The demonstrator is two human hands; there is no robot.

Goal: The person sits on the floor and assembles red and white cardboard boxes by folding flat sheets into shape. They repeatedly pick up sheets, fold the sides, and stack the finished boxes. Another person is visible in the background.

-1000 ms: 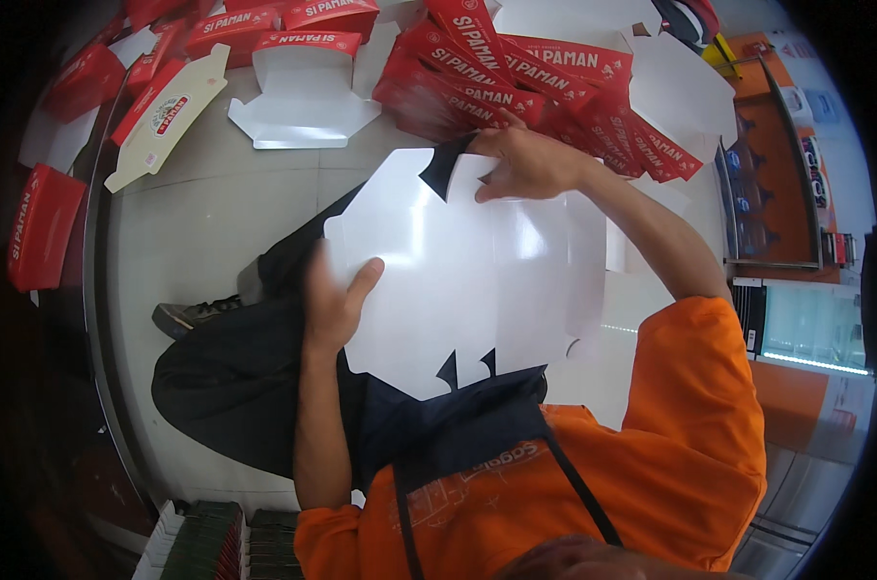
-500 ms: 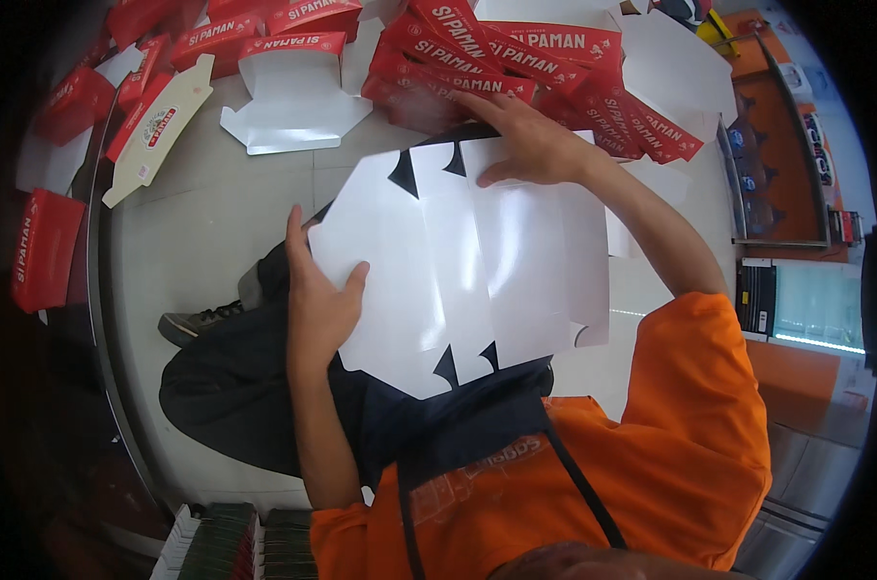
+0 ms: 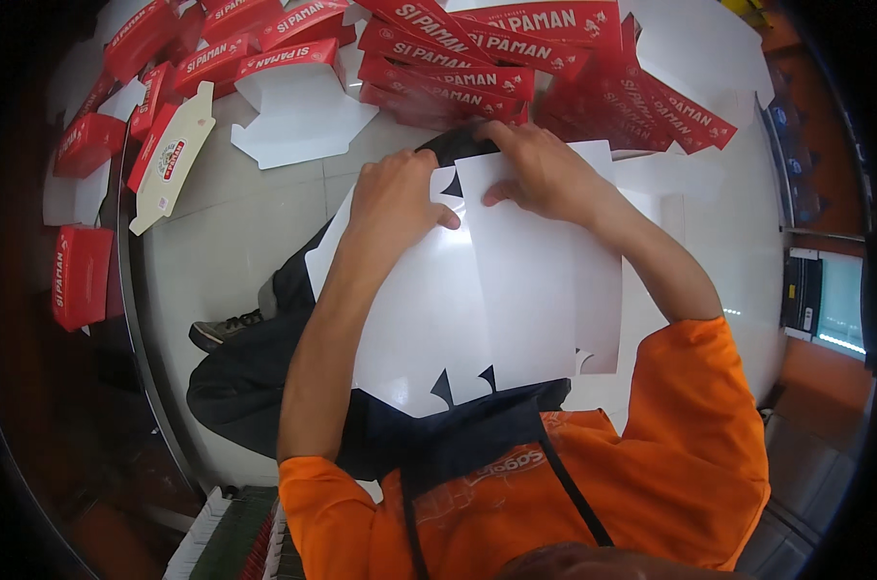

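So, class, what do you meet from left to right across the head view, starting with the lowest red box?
Lowest red box, cream-and-red carton, left hand, right hand, right orange sleeve, pale blue panel. The white card spans both hands' positions, so it is left out.

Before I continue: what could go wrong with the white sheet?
The white sheet might crease near its notches, since the left hand and right hand are at its notched far edge. It could slide off the dark trousers beneath. The hands could also bump the red cartons just beyond.
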